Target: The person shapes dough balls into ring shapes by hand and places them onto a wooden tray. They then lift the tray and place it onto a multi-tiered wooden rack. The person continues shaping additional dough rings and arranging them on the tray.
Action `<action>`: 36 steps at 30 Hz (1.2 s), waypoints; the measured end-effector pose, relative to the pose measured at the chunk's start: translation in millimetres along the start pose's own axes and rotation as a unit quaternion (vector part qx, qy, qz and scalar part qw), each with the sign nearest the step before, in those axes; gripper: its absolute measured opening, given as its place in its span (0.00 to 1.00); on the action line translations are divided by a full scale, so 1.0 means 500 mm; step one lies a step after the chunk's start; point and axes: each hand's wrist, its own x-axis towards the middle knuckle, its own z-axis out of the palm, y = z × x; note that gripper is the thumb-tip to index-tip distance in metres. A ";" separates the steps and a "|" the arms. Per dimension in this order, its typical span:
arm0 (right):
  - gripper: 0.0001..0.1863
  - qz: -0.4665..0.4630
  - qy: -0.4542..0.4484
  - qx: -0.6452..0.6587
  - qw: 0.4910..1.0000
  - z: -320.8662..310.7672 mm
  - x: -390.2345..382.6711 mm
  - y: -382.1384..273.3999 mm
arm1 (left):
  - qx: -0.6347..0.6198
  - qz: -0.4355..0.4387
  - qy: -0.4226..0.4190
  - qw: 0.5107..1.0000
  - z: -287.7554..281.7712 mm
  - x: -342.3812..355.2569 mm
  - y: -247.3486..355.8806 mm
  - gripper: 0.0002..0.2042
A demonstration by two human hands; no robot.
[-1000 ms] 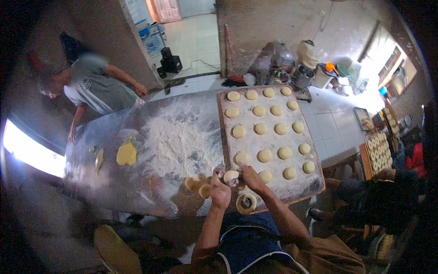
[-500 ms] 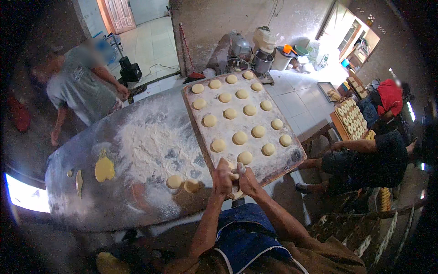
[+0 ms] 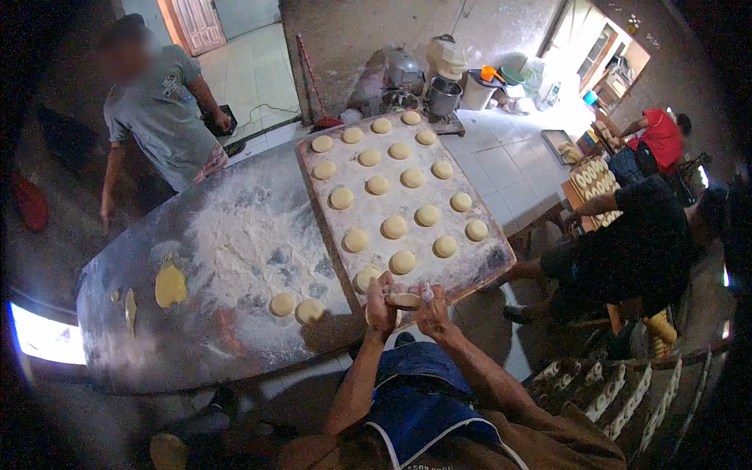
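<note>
Over the near edge of a floured board [image 3: 474,270], my left hand [image 3: 381,307] and my right hand [image 3: 433,312] hold one flattened piece of dough [image 3: 404,300] between them, thumbs and fingers pressed on its two sides. Just beyond my left hand lies a dough round [image 3: 368,278] on the board. Another pale dough round shows partly beneath my hands. Several more pale yellow dough rounds [image 3: 394,227] sit in loose rows across the board.
Left of the board, the dark table [image 3: 149,345] bears spread flour [image 3: 243,251], two dough rounds [image 3: 310,311] and a yellow lump [image 3: 170,287]. A person in grey [image 3: 160,110] stands beyond it. At right are two people near a tray of shaped dough [image 3: 593,176]; mixers [image 3: 445,94] stand behind.
My hands have drawn slightly apart, and the dough between them shows more plainly. The person at left stands more upright; the one in black has shifted. The whole view has moved a little.
</note>
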 end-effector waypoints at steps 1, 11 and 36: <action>0.24 0.030 -0.037 0.018 0.999 -0.022 0.009 -0.017 | 0.236 0.176 0.023 0.956 0.003 -0.002 -0.004 0.16; 0.15 0.012 -0.016 0.022 1.000 -0.049 -0.023 0.078 | 0.284 0.161 -0.085 0.941 0.066 0.002 0.060 0.16; 0.38 0.104 -0.111 0.006 0.988 -0.146 0.000 0.130 | 0.488 -0.175 -0.155 0.841 0.129 0.046 0.057 0.13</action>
